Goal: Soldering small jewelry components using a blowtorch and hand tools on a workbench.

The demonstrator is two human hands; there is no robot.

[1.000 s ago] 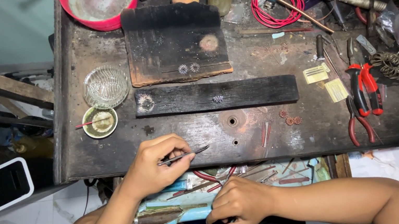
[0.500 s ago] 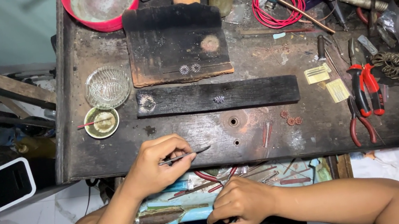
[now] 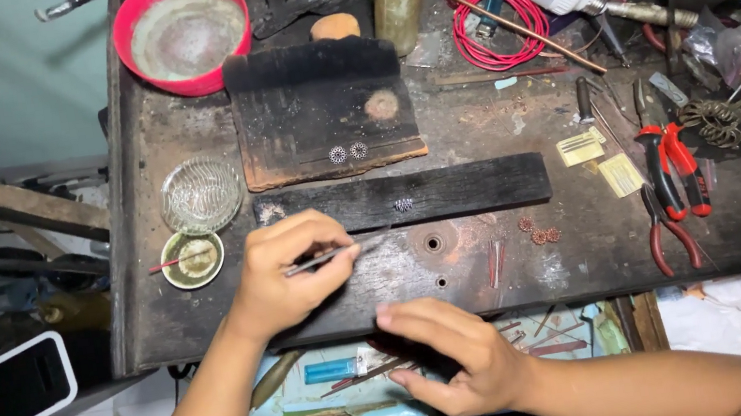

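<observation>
Tweezers stay pinched in the left hand, unmoved beside the dark strip. Right hand, fingers loosely curled and holding nothing, has lifted slightly below that strip.

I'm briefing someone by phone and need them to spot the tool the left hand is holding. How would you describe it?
Start at the long dark wooden strip lying across the middle of the workbench. Just below its left end, the left hand pinches thin metal tweezers, tips pointing right. Unlike the red-handled pliers at the right, they are slim, plain grey and held.

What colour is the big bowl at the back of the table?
The bowl is red, greyish inside; the head view shows it.
</observation>
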